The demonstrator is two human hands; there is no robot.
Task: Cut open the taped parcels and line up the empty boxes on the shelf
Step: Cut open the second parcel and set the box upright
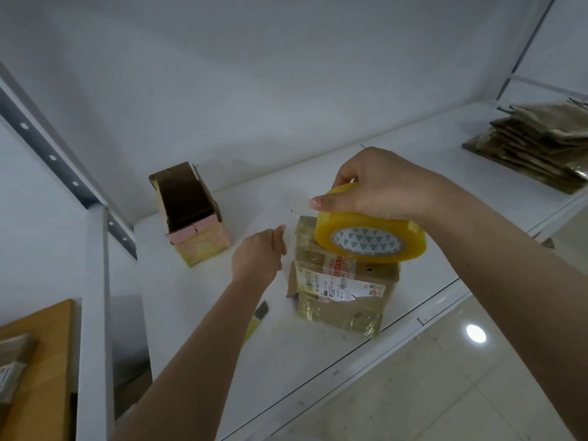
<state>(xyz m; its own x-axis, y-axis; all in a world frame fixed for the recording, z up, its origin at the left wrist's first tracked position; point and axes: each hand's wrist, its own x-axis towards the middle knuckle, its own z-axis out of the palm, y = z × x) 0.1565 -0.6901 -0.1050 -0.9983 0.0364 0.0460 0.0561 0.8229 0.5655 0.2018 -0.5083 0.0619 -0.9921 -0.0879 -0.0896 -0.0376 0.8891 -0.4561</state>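
**Tape roll over the parcel**

We see both arms reach out over the white shelf. The right hand comes in from the right with the forearm sloping down toward the wrist, back of the hand up. Its thumb and curled fingers grip the top of a yellow tape roll, which is tilted so its patterned core faces us. The roll's lower edge sits at or just above the top of the parcel; we cannot tell whether they touch.

The parcel stands near the shelf's front edge, wrapped in clear tape, with a printed label on the side toward us.

The left hand is extended just left of the parcel, palm turned toward it, fingers together and lightly bent. Whether it pinches anything we cannot tell. The two hands are apart.

Under the left forearm a knife lies on the shelf, partly hidden. Farther left and back stands an open box. A stack of flattened cardboard lies at the far right.
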